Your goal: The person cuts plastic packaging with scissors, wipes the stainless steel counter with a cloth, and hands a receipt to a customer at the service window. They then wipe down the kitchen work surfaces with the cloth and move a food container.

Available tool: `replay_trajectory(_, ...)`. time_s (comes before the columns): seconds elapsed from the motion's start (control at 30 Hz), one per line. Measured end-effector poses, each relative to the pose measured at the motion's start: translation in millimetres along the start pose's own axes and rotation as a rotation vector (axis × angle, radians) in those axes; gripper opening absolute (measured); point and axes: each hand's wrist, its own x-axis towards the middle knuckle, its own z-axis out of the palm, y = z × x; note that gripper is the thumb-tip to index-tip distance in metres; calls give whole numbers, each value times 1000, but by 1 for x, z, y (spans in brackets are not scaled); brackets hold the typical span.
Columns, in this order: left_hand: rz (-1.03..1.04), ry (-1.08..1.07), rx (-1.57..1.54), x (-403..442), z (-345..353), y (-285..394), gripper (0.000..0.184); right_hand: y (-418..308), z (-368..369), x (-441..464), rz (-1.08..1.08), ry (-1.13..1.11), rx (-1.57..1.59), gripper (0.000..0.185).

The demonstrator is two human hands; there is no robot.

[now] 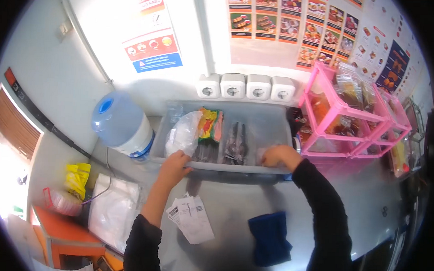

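Observation:
A grey translucent plastic bin [225, 167] with compartments sits at the back of the metal counter. My left hand [176, 166] grips its front rim at the left, the thumb outside and the fingers against a clear plastic bag [184, 132]. Inside the right compartment, my right hand [279, 157] reaches down with curled fingers. A pale, see-through bit shows at its fingertips, too unclear to name. Between the hands lie black-handled utensils in clear wrapping [235, 143]. A yellow and red packet [210, 124] is beside the plastic bag.
Printed slips [195, 220] and a folded dark blue cloth [270, 237] lie in front of the bin. A large water bottle [122, 122] stands left, a pink rack [342, 118] with bagged food right. Behind are several wall sockets [233, 86]. White plastic bags [112, 206] lie at the left.

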Motion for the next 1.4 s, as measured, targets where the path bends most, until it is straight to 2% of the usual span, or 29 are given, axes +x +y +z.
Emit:
replay_trajectory(0.03, -1, -50, 16, 0, 2, -6, 27, -15, -10, -12, 61, 25, -74, 40)
replay_trajectory(0.13, 29, 9, 5, -6, 12, -12, 27, -30, -28, -32, 195, 151, -202, 37)
replay_trajectory(0.17, 56, 47, -2, -9, 16, -17, 32, -26, -27, -20, 204, 283, -158, 32)
replay_trajectory(0.27, -24, 466, 29, 0, -4, 4, 42, -76, -62, -9, 92, 757, 3, 22)
replay_trajectory(0.33, -138, 583, 73, 29, 3, 7, 38, -102, -71, 34, -73, 876, 102, 20)
replay_trajectory(0.37, -199, 641, 94, 39, 6, 2, 36, -118, -72, 59, -56, 913, 142, 21)
replay_trajectory(0.4, -263, 612, 71, 42, 9, -13, 34, -130, -73, 80, -38, 953, 182, 21)
replay_trajectory(0.47, -386, 553, 22, 46, 15, -48, 29, -143, -79, 105, -88, 1018, 236, 22)
replay_trajectory(0.57, -697, 402, -526, 36, -26, -62, 17, -156, -87, 130, -195, 1090, 495, 32)
replay_trajectory(0.67, -704, 367, -436, 30, -42, -73, 15, -169, -98, 157, -169, 945, 760, 48)
replay_trajectory(0.7, -693, 404, -568, 30, -46, -71, 15, -177, -104, 159, -134, 866, 833, 53)
replay_trajectory(0.77, -660, 479, -835, 33, -51, -66, 15, -192, -114, 159, -243, 1010, 858, 60)
replay_trajectory(0.8, -653, 483, -849, 33, -54, -65, 15, -199, -118, 155, -298, 1080, 868, 63)
replay_trajectory(0.87, -645, 498, -876, 33, -59, -66, 17, -214, -123, 141, -356, 1280, 505, 54)
replay_trajectory(0.93, -597, 467, -795, 35, -62, -74, 20, -223, -127, 136, -405, 1264, 285, 44)
replay_trajectory(0.97, -568, 452, -755, 37, -63, -76, 22, -224, -137, 134, -428, 1163, 246, 37)
replay_trajectory(1.0, -543, 545, -885, 37, -63, -78, 25, -225, -148, 133, -449, 1062, 205, 30)
replay_trajectory(1.07, -489, 730, -1140, 33, -62, -78, 32, -234, -169, 128, -511, 1147, 227, 20)
replay_trajectory(1.17, -315, 678, -837, 25, -78, -44, 44, -251, -196, 97, -676, 1252, 265, 16)
replay_trajectory(1.27, -21, 702, 276, 17, -109, -26, 45, -256, -229, 70, -858, 1201, 187, 15)
replay_trajectory(1.3, -114, 611, 238, 11, -120, -27, 42, -257, -239, 62, -919, 1157, 142, 15)
replay_trajectory(1.4, -98, 407, 338, -8, -159, -24, 32, -265, -252, 27, -843, 982, 122, 14)
